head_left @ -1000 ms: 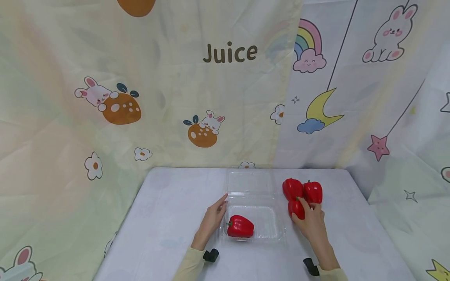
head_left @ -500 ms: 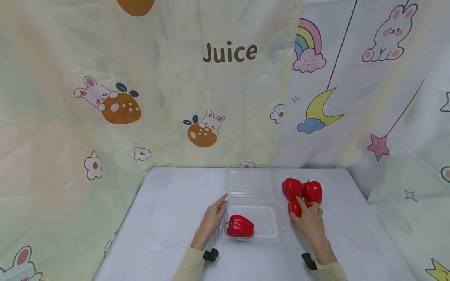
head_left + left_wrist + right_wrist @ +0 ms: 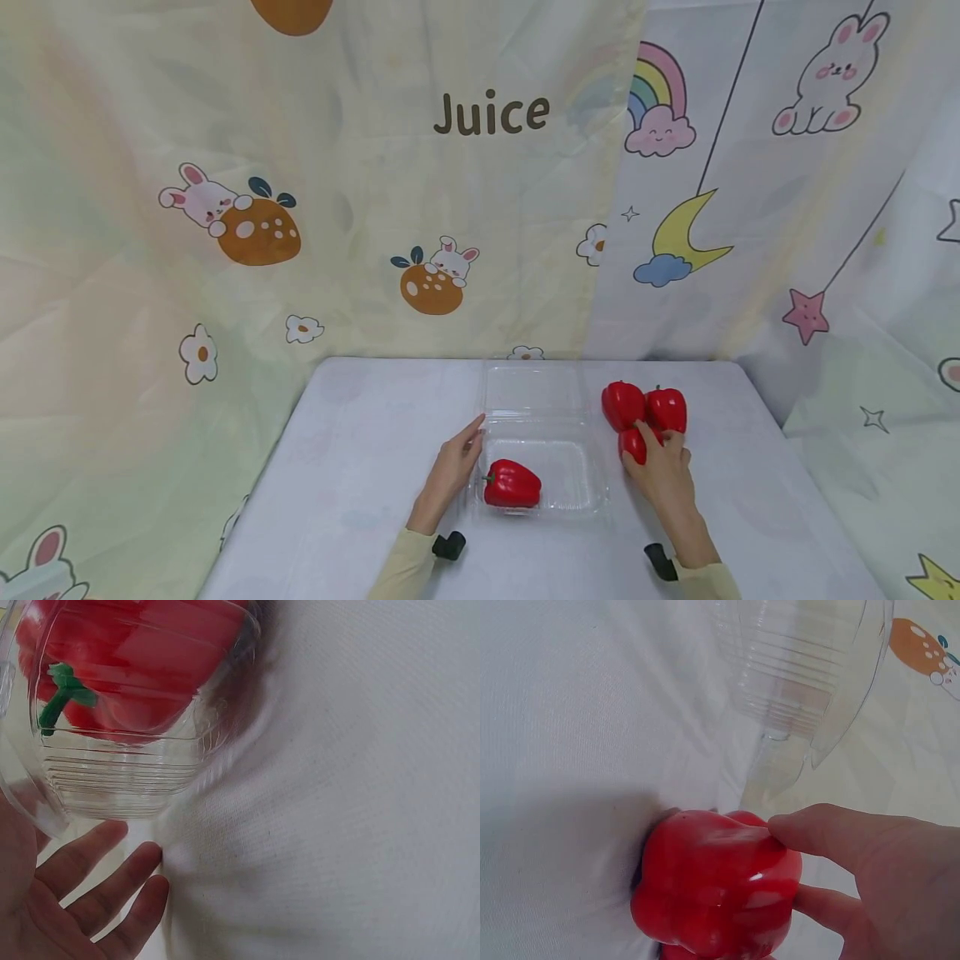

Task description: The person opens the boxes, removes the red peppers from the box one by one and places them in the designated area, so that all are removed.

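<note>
A clear plastic clamshell box [image 3: 573, 475] lies with its lid folded back. One red bell pepper [image 3: 513, 484] is on its side in the left part of the base, its green stem [image 3: 64, 697] seen through the wall in the left wrist view. My left hand [image 3: 450, 467] is at the box's left side, fingers loosely extended near the rim. To the right of the box, my right hand [image 3: 666, 475] holds another red bell pepper [image 3: 632, 447] between thumb and fingers. In the right wrist view this pepper [image 3: 716, 889] sits on the cloth, its far side hidden.
Two more red bell peppers, one on the left [image 3: 622, 405] and one on the right [image 3: 667, 408], stand just behind the held one. The lid [image 3: 532, 390] extends toward the back edge of the white-covered table [image 3: 375, 417]. A printed curtain [image 3: 360, 208] hangs behind.
My right hand and the pepper in its grip have shifted only slightly on the table. My left hand and the box have stayed where they were.
</note>
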Motion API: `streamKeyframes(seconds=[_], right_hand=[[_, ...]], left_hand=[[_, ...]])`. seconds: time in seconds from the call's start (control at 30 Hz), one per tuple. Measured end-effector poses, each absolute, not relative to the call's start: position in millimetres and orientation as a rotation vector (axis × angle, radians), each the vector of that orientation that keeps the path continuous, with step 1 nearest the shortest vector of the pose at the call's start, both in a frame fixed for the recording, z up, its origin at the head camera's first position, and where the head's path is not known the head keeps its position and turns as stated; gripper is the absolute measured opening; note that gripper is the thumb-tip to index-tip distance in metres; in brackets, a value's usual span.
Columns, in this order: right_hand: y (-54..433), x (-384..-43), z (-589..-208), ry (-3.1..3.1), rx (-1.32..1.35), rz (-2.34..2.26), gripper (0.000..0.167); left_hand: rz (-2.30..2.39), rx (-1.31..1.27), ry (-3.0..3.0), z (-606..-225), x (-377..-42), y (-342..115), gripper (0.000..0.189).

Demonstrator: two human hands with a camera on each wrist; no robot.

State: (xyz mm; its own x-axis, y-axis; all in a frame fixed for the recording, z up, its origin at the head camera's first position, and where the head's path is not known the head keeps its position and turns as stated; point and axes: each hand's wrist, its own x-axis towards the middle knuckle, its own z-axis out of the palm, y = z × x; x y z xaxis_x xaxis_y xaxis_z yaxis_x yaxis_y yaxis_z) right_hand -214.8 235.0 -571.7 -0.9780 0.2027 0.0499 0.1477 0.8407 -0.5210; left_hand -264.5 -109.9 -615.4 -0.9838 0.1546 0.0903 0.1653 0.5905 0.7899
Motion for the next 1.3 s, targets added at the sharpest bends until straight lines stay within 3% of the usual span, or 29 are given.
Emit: streamKeyframes(seconds=[1.3], right_hand=[[234.3, -215.3, -574.2, -2.944, -0.288, 0.822, 0.085]], left_hand=[[-1.381, -0.273, -2.778, -613.2, -263.6, -108.3, 0.045]])
